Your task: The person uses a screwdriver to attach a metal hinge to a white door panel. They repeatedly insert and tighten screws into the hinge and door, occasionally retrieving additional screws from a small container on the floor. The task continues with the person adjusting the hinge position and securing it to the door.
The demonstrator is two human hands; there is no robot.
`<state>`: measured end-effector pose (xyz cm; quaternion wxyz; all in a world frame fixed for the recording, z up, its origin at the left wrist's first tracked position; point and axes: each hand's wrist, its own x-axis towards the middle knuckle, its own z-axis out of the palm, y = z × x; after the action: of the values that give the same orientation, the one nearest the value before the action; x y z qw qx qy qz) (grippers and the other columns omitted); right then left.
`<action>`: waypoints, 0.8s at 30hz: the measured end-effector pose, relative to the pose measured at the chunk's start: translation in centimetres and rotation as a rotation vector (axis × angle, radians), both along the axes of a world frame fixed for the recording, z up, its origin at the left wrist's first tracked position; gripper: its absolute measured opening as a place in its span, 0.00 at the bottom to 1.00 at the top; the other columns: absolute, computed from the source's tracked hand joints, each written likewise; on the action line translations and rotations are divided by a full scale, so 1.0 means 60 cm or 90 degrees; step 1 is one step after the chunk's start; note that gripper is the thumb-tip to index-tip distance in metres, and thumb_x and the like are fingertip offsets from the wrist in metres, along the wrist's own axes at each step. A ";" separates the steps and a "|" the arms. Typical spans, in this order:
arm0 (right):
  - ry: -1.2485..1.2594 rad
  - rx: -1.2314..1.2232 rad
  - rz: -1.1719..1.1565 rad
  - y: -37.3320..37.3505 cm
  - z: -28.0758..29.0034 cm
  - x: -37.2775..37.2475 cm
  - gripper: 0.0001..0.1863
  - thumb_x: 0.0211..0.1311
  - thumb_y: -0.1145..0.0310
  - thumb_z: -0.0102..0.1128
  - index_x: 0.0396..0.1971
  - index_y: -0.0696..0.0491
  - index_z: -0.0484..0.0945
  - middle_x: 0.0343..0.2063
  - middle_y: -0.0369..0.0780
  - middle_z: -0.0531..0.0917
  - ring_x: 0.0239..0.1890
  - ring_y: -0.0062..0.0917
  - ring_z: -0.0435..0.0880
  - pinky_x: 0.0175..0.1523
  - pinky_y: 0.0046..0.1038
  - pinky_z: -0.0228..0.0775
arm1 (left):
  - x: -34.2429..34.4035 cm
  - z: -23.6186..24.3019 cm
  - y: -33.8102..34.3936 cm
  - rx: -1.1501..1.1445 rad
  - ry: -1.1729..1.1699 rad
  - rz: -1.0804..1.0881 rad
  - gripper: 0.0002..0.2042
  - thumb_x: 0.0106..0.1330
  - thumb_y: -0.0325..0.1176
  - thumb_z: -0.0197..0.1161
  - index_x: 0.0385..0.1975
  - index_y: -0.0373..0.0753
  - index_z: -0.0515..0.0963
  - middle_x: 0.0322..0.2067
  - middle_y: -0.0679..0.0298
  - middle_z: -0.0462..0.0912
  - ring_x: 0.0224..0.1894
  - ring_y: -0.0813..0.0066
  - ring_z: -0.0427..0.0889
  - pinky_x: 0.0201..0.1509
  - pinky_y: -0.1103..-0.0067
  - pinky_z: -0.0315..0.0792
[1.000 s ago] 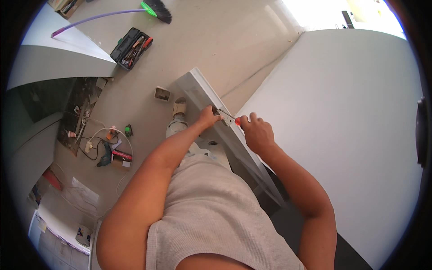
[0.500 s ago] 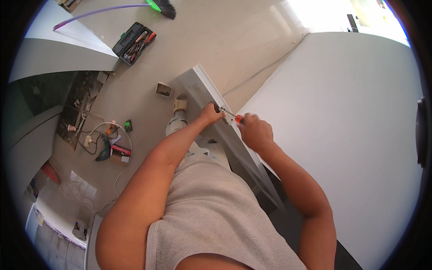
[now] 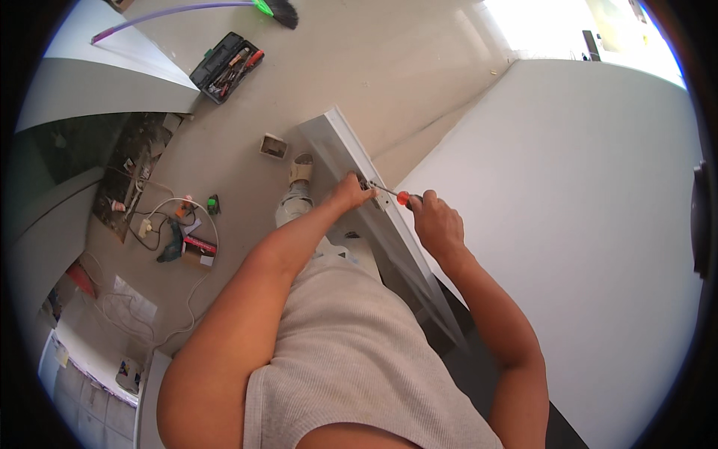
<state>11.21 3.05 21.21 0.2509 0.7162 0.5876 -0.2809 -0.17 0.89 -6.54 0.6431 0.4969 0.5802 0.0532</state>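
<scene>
A screwdriver [image 3: 404, 198] with a red and black handle is in my right hand [image 3: 440, 227], its fingers closed round the grip. Its thin shaft slants leftward, and the tip meets a small metal hinge [image 3: 384, 200] on the edge of a pale cabinet door [image 3: 345, 135]. My left hand [image 3: 353, 193] pinches the hinge from the left, thumb toward the screwdriver tip. Those fingers cover part of the metal. The door stands on edge, running diagonally between my arms beside my legs.
A broad white panel [image 3: 568, 194] fills the right side. On the floor lie an open toolbox [image 3: 228, 67], a small box [image 3: 274, 147], a white cable [image 3: 218, 233], a red carton [image 3: 200, 249] and a green-black tool [image 3: 214, 204]. A broom [image 3: 280, 11] rests at the top.
My right hand has moved slightly right and down with the screwdriver, baring more of its handle and shaft. My left hand stays at the hinge. The whole view has shifted a little.
</scene>
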 end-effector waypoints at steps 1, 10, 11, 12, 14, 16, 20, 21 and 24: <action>0.029 0.048 0.028 -0.011 0.004 -0.002 0.13 0.68 0.61 0.50 0.38 0.58 0.70 0.39 0.50 0.76 0.37 0.43 0.83 0.39 0.41 0.75 | -0.003 -0.005 -0.001 0.004 0.002 0.000 0.38 0.46 0.55 0.74 0.48 0.28 0.71 0.45 0.46 0.80 0.50 0.54 0.80 0.54 0.69 0.73; -0.046 -0.057 -0.061 -0.011 0.000 -0.006 0.13 0.59 0.66 0.57 0.42 0.55 0.71 0.33 0.44 0.75 0.32 0.40 0.82 0.36 0.38 0.75 | -0.002 0.010 0.018 -0.013 -0.018 -0.027 0.40 0.46 0.55 0.74 0.49 0.27 0.69 0.46 0.44 0.79 0.52 0.51 0.79 0.55 0.67 0.73; -0.055 -0.038 -0.078 -0.013 -0.004 -0.009 0.13 0.60 0.66 0.56 0.42 0.56 0.72 0.32 0.43 0.76 0.31 0.40 0.82 0.35 0.36 0.75 | 0.000 0.008 0.018 -0.008 -0.003 -0.032 0.40 0.46 0.55 0.74 0.49 0.27 0.69 0.46 0.44 0.80 0.51 0.52 0.79 0.55 0.68 0.73; -0.064 -0.019 -0.096 -0.016 -0.008 -0.010 0.12 0.61 0.66 0.55 0.41 0.56 0.72 0.30 0.43 0.78 0.31 0.40 0.82 0.34 0.35 0.75 | 0.003 0.003 0.015 -0.004 0.012 -0.037 0.40 0.46 0.55 0.74 0.49 0.27 0.69 0.45 0.45 0.80 0.50 0.53 0.80 0.55 0.69 0.73; 0.025 0.178 0.157 -0.037 -0.008 -0.002 0.14 0.65 0.59 0.52 0.40 0.56 0.73 0.28 0.46 0.80 0.31 0.41 0.84 0.34 0.37 0.75 | 0.008 -0.001 0.012 -0.009 0.023 -0.034 0.41 0.46 0.55 0.74 0.50 0.27 0.69 0.44 0.45 0.80 0.50 0.54 0.80 0.54 0.70 0.73; 0.056 0.228 0.261 -0.045 -0.009 0.011 0.17 0.67 0.55 0.51 0.39 0.56 0.73 0.27 0.48 0.82 0.32 0.42 0.84 0.35 0.39 0.75 | 0.013 -0.003 0.008 -0.028 0.014 -0.017 0.42 0.46 0.55 0.74 0.51 0.26 0.67 0.46 0.45 0.80 0.51 0.54 0.80 0.55 0.70 0.73; -0.044 0.013 -0.004 -0.018 -0.022 0.014 0.17 0.62 0.55 0.56 0.42 0.53 0.72 0.31 0.44 0.79 0.32 0.39 0.84 0.35 0.36 0.76 | 0.016 0.005 0.006 -0.045 0.029 -0.036 0.45 0.46 0.56 0.73 0.52 0.23 0.64 0.48 0.41 0.78 0.53 0.52 0.79 0.56 0.69 0.72; -0.082 -0.048 -0.111 -0.009 -0.024 0.008 0.17 0.60 0.57 0.58 0.43 0.52 0.71 0.32 0.41 0.78 0.32 0.37 0.84 0.35 0.35 0.77 | 0.017 0.004 0.005 -0.047 0.029 -0.041 0.45 0.46 0.56 0.73 0.52 0.22 0.64 0.48 0.40 0.78 0.53 0.51 0.79 0.56 0.69 0.72; -0.042 0.021 0.013 -0.021 -0.017 -0.017 0.16 0.63 0.57 0.58 0.38 0.56 0.71 0.32 0.43 0.79 0.31 0.40 0.84 0.33 0.39 0.74 | 0.026 -0.001 -0.001 -0.051 0.048 -0.039 0.43 0.49 0.55 0.72 0.51 0.21 0.63 0.48 0.39 0.77 0.53 0.49 0.78 0.57 0.68 0.72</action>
<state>10.16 1.77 20.17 0.2616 0.7229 0.5908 -0.2448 1.41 0.82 -6.57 0.6416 0.4896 0.5904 -0.0086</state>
